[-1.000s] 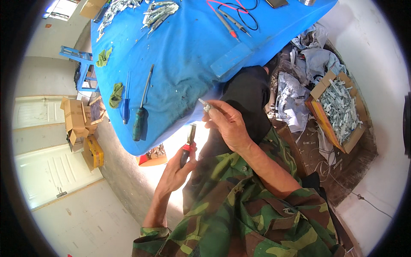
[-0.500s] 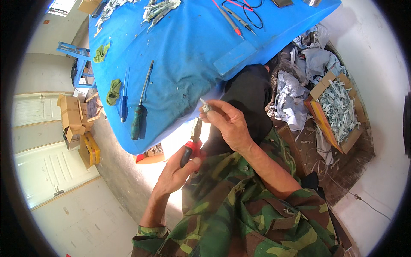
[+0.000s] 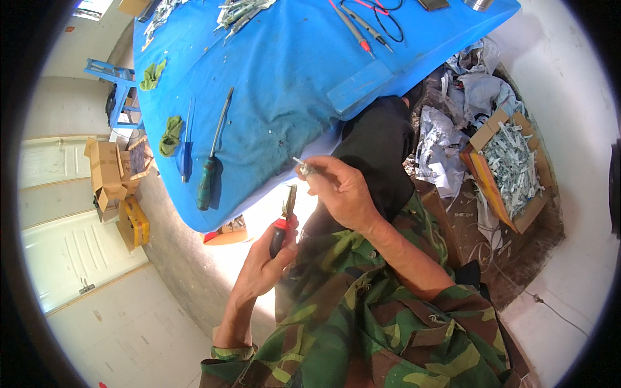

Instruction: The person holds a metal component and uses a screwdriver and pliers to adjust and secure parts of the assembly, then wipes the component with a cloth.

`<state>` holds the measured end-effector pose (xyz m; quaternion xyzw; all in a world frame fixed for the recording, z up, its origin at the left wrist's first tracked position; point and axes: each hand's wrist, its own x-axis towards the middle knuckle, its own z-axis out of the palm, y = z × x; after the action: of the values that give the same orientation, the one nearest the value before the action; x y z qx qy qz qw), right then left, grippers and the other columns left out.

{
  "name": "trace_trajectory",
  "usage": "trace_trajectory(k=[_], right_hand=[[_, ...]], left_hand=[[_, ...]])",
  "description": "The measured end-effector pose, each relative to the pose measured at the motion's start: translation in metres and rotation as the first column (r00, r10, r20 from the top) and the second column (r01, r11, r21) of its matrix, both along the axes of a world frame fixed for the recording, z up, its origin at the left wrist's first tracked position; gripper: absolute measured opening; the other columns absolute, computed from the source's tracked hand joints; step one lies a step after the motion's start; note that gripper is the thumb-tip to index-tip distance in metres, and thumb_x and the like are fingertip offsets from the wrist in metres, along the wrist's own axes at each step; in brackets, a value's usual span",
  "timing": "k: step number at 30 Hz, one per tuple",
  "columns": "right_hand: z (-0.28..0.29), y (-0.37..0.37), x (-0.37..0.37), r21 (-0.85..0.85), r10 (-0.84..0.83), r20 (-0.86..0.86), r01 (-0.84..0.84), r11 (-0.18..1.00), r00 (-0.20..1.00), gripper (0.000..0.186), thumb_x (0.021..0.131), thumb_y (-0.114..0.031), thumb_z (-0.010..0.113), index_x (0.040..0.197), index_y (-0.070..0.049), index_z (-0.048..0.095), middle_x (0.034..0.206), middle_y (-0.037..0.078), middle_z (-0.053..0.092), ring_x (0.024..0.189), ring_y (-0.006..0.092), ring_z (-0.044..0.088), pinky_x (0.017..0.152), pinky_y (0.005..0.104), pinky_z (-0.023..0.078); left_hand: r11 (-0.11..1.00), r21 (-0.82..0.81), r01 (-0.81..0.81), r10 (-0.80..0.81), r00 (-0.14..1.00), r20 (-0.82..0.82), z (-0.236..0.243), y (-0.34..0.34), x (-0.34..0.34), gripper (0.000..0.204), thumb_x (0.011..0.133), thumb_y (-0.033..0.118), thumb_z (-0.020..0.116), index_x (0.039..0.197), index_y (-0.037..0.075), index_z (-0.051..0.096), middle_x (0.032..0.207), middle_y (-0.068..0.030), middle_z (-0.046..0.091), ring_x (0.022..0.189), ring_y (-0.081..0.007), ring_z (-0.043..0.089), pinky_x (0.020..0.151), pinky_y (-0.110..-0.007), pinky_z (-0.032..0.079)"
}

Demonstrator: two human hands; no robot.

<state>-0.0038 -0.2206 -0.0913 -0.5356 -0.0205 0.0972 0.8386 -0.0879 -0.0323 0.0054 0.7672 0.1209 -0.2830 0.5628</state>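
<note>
My left hand point(image 3: 264, 264) is closed around pliers point(image 3: 279, 235) with red and black handles, their metal jaws pointing up toward the table. Just above and to the right, my right hand point(image 3: 344, 193) pinches a small metal part point(image 3: 306, 169) between thumb and fingertips. A thin pale pin or shaft sticks out of it to the upper left. A gap separates the jaws from the part. Both hands are over my lap, in front of the table's near edge. The part's lower side is hidden by my fingers.
On the blue-covered table point(image 3: 272, 84) lie a green-handled screwdriver point(image 3: 207, 184), a blue-handled screwdriver point(image 3: 186, 161), green cloths point(image 3: 171, 137), test probes point(image 3: 362, 35) and a heap of metal strips point(image 3: 240, 14). At right, a cardboard box point(image 3: 511, 171) of metal strips stands beside grey plastic bags point(image 3: 440, 152).
The pliers have shifted slightly left and their jaws have turned. My right hand has moved a little left and down with the metal part, still pinching it.
</note>
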Motion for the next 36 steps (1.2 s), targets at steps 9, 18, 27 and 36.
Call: trace_trajectory(k=[9, 18, 27, 36], right_hand=[[0.012, -0.008, 0.006, 0.18, 0.087, -0.192, -0.052, 0.982, 0.978, 0.03, 0.107, -0.018, 0.064, 0.125, 0.006, 0.064, 0.1, 0.009, 0.07, 0.08, 0.0127, 0.072, 0.066, 0.027, 0.059], [0.003, -0.007, 0.003, 0.143, 0.092, -0.175, -0.067, 0.987, 0.98, 0.028, 0.106, -0.017, 0.065, 0.122, 0.006, 0.065, 0.094, 0.007, 0.069, 0.069, 0.0108, 0.069, 0.059, 0.0263, 0.058], [0.006, -0.008, 0.001, 0.097, 0.082, -0.144, -0.068, 0.993, 0.986, 0.029, 0.105, -0.016, 0.066, 0.123, 0.006, 0.064, 0.093, 0.006, 0.069, 0.069, 0.01, 0.069, 0.059, 0.0251, 0.058], [0.001, -0.01, 0.001, 0.098, 0.112, -0.117, -0.101, 0.99, 0.987, 0.03, 0.107, -0.018, 0.062, 0.124, 0.007, 0.065, 0.094, 0.007, 0.069, 0.07, 0.0104, 0.069, 0.059, 0.0259, 0.057]], left_hand=[[0.842, 0.528, 0.108, -0.301, 0.907, 0.296, 0.007, -0.018, 0.011, 0.052, 0.097, 0.006, 0.063, 0.144, -0.008, 0.047, 0.112, -0.0245, 0.062, 0.097, -0.0353, 0.066, 0.085, -0.044, 0.052], [0.613, 0.79, 0.02, -0.459, 0.823, 0.335, -0.008, -0.021, 0.018, 0.06, 0.098, 0.01, 0.064, 0.151, -0.009, 0.042, 0.132, -0.0275, 0.057, 0.122, -0.044, 0.056, 0.104, -0.051, 0.045], [0.511, 0.859, 0.008, -0.565, 0.756, 0.329, -0.015, -0.018, 0.021, 0.061, 0.097, 0.008, 0.066, 0.15, -0.008, 0.042, 0.131, -0.0267, 0.058, 0.12, -0.0434, 0.057, 0.102, -0.051, 0.047], [0.464, 0.886, 0.025, -0.629, 0.713, 0.31, -0.016, -0.006, 0.026, 0.06, 0.094, 0.003, 0.068, 0.147, -0.009, 0.045, 0.127, -0.0257, 0.06, 0.115, -0.0428, 0.059, 0.099, -0.051, 0.048]])
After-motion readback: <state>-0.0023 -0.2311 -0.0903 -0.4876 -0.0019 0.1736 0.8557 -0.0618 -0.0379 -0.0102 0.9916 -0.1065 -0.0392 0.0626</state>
